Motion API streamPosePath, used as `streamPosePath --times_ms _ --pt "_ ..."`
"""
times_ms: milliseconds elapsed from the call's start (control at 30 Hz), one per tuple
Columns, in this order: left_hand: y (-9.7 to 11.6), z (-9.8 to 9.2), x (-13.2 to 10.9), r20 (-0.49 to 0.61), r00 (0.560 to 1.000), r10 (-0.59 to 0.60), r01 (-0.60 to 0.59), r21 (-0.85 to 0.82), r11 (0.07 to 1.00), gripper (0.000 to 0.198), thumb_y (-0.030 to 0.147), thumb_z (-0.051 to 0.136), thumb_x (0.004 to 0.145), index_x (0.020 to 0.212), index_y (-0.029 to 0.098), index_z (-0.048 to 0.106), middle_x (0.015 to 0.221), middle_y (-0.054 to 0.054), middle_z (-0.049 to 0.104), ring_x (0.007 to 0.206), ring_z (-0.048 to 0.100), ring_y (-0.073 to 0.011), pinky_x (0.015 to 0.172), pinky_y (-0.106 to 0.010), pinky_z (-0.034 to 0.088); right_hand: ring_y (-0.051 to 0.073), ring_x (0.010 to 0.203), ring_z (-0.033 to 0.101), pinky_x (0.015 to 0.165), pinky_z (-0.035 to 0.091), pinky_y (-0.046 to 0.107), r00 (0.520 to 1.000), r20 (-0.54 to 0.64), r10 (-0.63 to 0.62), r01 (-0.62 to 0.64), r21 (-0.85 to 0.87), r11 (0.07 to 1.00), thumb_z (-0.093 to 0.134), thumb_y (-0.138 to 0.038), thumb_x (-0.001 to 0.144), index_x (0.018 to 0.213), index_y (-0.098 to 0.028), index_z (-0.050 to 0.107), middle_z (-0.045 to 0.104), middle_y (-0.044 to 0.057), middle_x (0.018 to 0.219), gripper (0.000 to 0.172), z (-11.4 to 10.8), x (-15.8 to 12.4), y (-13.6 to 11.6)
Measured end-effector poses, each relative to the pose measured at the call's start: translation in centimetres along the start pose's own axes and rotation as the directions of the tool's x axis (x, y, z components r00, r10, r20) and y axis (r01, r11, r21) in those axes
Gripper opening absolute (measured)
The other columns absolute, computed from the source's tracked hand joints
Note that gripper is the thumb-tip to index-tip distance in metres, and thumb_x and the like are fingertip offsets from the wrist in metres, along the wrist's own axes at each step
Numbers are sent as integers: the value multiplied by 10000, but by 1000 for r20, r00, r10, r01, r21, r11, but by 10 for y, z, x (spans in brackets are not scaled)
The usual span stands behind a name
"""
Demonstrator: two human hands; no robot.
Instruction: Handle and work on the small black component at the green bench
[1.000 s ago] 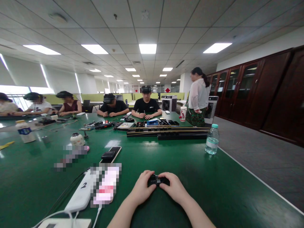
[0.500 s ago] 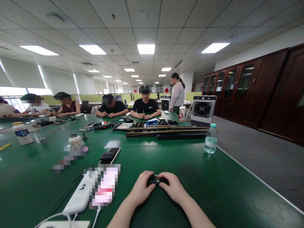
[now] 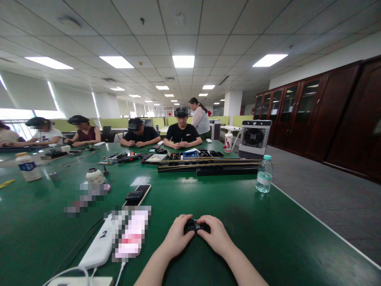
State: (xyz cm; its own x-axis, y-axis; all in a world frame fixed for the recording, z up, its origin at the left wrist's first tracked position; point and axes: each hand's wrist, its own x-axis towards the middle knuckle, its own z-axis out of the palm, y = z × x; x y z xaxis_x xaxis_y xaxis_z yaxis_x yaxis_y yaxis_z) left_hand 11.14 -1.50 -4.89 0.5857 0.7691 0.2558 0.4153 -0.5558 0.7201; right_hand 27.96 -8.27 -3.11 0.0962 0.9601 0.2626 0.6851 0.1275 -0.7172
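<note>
A small black part (image 3: 195, 226) rests on the green table (image 3: 238, 206) just in front of me, held from both sides. My left hand (image 3: 177, 235) has its fingers curled round the part's left end. My right hand (image 3: 214, 234) is closed round its right end, fingertips pressed on top. Most of the part is hidden under my fingers, so its shape is hard to make out.
Left of my hands lie a white power bank (image 3: 99, 247) with cables, a blurred pink item (image 3: 131, 234) and a phone (image 3: 138, 194). A water bottle (image 3: 264, 174) stands at the right. Long black rails (image 3: 208, 166) cross the table; several seated people work beyond, one person (image 3: 200, 119) standing.
My hands and the black part have stayed in place. The standing person at the back has walked from right to left, uncovering a white fan unit near the cabinets.
</note>
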Motion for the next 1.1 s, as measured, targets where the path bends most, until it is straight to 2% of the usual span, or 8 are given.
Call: streamPosePath --times_ms 400,700,1100 --pt "-2 1 0 -1 1000 -2 2 -5 1000 385 138 549 706 1089 182 552 1112 -77 582 1058 516 -221 970 -374 389 221 1049 571 959 387 372 1000 -24 -6 5 -17 1000 554 -229 754 899 -248 669 684 28 1037 186 -1 0 -4" --pt "-1 -1 0 28 999 -36 36 -2 999 453 156 538 716 1169 166 531 1171 -90 558 1108 492 -221 1011 -360 353 231 1034 584 963 406 384 986 -160 42 -39 25 999 534 -244 764 940 -223 665 687 54 1026 221 -3 2 1" --pt "2 -3 0 37 998 -42 42 1 999 438 169 539 706 1143 178 546 1185 -89 556 1129 479 -226 1026 -360 332 231 979 610 921 451 395 940 -329 91 -73 67 995 516 -281 777 992 -215 646 692 63 1001 260 -7 5 13"
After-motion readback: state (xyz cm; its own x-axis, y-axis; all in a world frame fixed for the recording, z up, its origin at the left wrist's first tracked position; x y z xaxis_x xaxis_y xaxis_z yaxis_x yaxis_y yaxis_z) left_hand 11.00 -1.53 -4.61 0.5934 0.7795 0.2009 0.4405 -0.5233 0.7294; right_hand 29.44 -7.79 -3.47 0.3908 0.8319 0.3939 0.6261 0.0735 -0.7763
